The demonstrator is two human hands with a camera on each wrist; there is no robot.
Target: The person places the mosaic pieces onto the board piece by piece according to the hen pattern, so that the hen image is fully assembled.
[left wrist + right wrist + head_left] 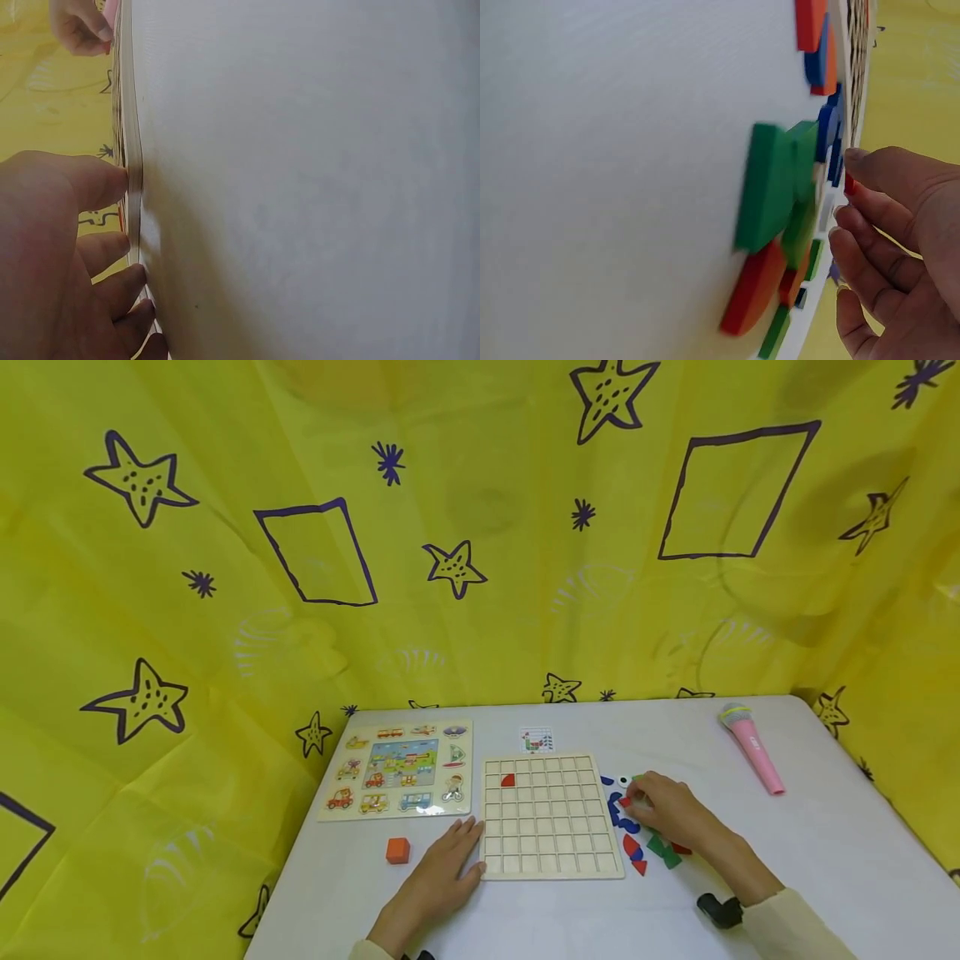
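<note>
Right hand (pixel 663 807): thumb and forefinger narrowed, pinching a small red piece (pixel 850 184) at their tips; light edge grip, probably for fine control.
Left hand (pixel 447 864): fingers loosely extended, tips touching the board's side, likely steadying it.
Board (pixel 528 824): between both hands' fingers; square, pale, wood-looking, ridged into cells. Red quarter-round (pixel 508 781) in one, ahead of the left fingertips.
Loose blocks (pixel 765 187): around the right fingers, seemingly for short reach; smooth, flat-faced, some curved, green, blue, red.

head: bright | left wrist: dimmer, shadow on table (pixel 315 150) | right wrist: green blocks (pixel 765 187) blurred
</note>
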